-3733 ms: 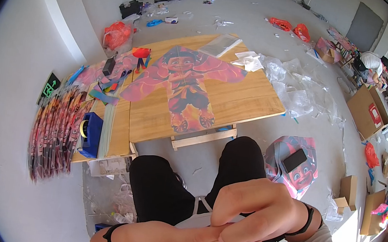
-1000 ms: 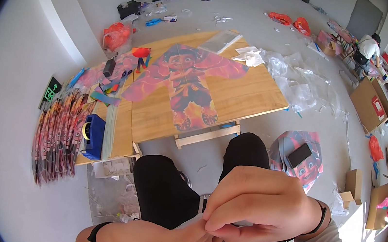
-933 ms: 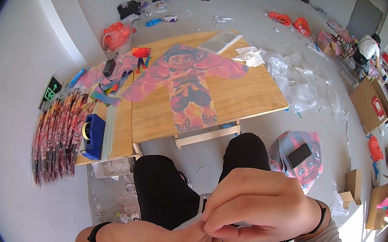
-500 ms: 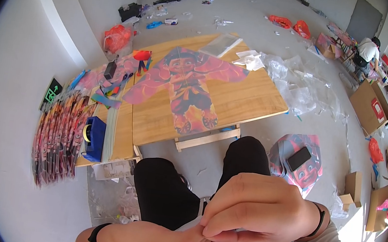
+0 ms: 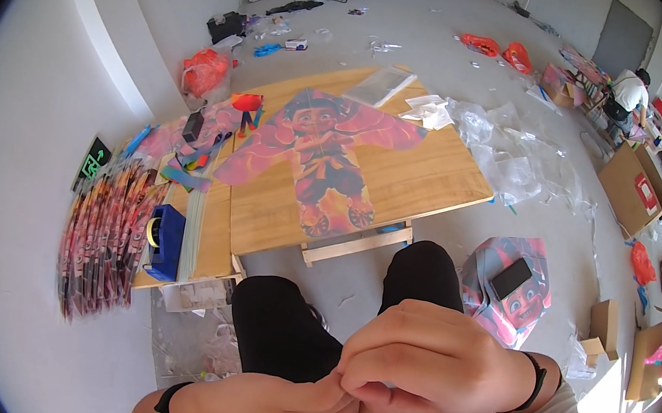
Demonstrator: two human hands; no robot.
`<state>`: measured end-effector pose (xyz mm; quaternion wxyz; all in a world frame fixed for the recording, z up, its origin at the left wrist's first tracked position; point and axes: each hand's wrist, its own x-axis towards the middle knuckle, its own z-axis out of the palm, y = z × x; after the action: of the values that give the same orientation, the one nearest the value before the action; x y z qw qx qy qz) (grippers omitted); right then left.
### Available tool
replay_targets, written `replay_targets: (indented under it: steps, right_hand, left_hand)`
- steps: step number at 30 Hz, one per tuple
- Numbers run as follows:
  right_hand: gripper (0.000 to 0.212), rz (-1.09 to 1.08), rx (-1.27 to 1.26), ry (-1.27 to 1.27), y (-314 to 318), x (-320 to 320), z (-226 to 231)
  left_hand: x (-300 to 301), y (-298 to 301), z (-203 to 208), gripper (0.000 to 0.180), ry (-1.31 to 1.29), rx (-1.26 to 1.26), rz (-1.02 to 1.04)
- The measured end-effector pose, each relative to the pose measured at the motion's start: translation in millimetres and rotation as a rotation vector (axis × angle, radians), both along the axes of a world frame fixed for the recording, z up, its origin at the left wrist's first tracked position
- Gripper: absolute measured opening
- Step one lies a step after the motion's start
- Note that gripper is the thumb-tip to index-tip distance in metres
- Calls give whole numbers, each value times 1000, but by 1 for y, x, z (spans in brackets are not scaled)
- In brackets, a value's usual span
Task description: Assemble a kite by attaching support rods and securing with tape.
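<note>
My right hand [image 5: 435,366] is closed, its fingertips pinched together over my lap. My left hand [image 5: 279,407] meets it from the lower left, with its thumb and fingers pressed together too. The fingertips of both hands touch; whatever is between them is hidden behind the fingers. Beyond my knees, a large printed cartoon-figure sheet [image 5: 326,177] with spread, wing-like sides lies flat on the wooden table [image 5: 426,181], apart from my hands.
At the table's left are a blue tape dispenser [image 5: 167,242] and a hanging row of printed pieces in clear sleeves [image 5: 99,251]. A black phone [image 5: 511,279] rests on a folded printed sheet [image 5: 492,315] at right. Clear plastic film [image 5: 513,159] and cardboard boxes [image 5: 630,191] lie farther right.
My view has shifted slightly, so the table and floor sit a little lower. My hands stay pinched together; a pale sliver seen beside the left fingers earlier is now out of sight.
</note>
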<state>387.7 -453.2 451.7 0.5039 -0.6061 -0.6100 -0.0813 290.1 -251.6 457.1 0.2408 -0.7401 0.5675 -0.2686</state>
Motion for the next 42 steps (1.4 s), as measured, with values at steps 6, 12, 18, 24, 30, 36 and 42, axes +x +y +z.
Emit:
replay_targets:
  steps: [6,12,18,24,30,36,42]
  right_hand:
    - [18,42,45,39,0,-1,1]
    - [18,67,94,50,-4,2,0]
    - [16,159,166,-107,-6,5,2]
    - [14,143,150,-193,-4,7,9]
    - [14,118,183,-205,-5,4,8]
    - [13,114,162,-189,-6,5,11]
    - [12,106,157,-203,-7,5,10]
  left_hand:
    - [-2,-4,8,59,124,-116,19]
    - [-4,-6,12,60,192,-207,38]
    - [-15,-4,-18,63,240,-355,12]
    - [-13,2,-1,53,195,-199,0]
    - [-1,-5,10,64,199,-294,-72]
    - [-5,-6,0,65,197,-327,-58]
    - [-5,-6,-1,65,204,-341,-64]
